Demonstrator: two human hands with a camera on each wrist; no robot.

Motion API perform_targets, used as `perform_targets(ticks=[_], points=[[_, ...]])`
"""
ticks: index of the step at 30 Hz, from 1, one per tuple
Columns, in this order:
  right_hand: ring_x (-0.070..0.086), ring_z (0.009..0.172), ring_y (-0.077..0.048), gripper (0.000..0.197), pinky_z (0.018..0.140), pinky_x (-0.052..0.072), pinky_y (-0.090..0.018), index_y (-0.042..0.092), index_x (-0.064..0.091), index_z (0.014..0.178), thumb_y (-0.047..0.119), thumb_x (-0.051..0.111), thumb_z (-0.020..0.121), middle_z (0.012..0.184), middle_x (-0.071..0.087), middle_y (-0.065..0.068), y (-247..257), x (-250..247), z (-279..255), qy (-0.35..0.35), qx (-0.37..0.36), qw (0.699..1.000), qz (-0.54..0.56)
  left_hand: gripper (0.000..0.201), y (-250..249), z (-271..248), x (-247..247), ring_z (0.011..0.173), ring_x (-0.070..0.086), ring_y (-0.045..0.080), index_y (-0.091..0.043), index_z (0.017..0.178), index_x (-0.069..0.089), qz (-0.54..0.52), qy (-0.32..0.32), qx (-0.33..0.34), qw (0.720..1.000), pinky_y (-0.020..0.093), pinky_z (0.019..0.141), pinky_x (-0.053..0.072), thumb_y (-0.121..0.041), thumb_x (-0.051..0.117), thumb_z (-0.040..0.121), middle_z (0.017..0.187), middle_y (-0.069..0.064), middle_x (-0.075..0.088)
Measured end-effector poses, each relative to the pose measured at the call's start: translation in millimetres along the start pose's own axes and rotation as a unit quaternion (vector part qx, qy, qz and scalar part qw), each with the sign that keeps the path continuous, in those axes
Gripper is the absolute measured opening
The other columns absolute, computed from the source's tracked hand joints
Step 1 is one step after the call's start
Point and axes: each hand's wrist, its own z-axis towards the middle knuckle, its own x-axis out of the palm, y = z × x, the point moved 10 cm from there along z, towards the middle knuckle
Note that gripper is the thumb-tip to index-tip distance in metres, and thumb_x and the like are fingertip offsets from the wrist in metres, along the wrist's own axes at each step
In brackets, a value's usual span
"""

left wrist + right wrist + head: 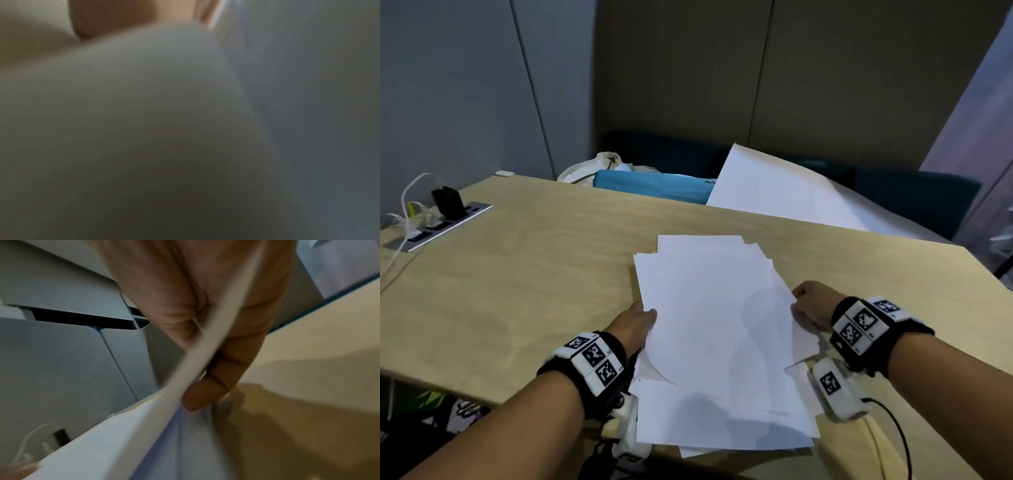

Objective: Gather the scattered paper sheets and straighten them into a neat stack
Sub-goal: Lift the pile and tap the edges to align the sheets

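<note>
A loose stack of white paper sheets lies on the wooden table, its edges fanned and uneven, the near end hanging past the table's front edge. My left hand holds the stack's left edge, thumb on top and fingers hidden beneath. My right hand grips the right edge; in the right wrist view its fingers curl under the lifted sheets. Blurred paper fills nearly all of the left wrist view, with a bit of my left hand at the top.
A large white sheet leans up behind the table's far edge, next to a blue folder and a cloth bag. A power strip with a black charger and white cables sits at the far left.
</note>
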Motion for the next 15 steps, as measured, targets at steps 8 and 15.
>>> perform_targets(ticks=[8, 15], points=[[0.051, 0.077, -0.021, 0.035, 0.072, 0.037, -0.027, 0.002, 0.039, 0.126, 0.024, 0.042, 0.099, 0.096, 0.062, -0.013, 14, 44, -33, 0.056, -0.074, 0.996, 0.011, 0.067, -36, -34, 15, 0.112, 0.039, 0.007, -0.016, 0.145, 0.023, 0.013, 0.031, 0.111, 0.993, 0.017, 0.090, 0.028, -0.012, 0.061, 0.090, 0.133, -0.013, 0.038], [0.062, 0.087, -0.022, 0.054, 0.085, 0.053, -0.037, 0.021, 0.047, 0.111, 0.058, 0.067, 0.076, 0.088, 0.062, -0.001, 0, -4, -46, 0.036, -0.056, 0.981, 0.180, 0.059, -118, -68, 9, 0.100, 0.055, -0.019, -0.035, 0.124, 0.042, -0.162, 0.076, 0.267, 0.947, 0.010, 0.088, 0.042, 0.014, 0.046, 0.091, 0.117, -0.028, 0.054]])
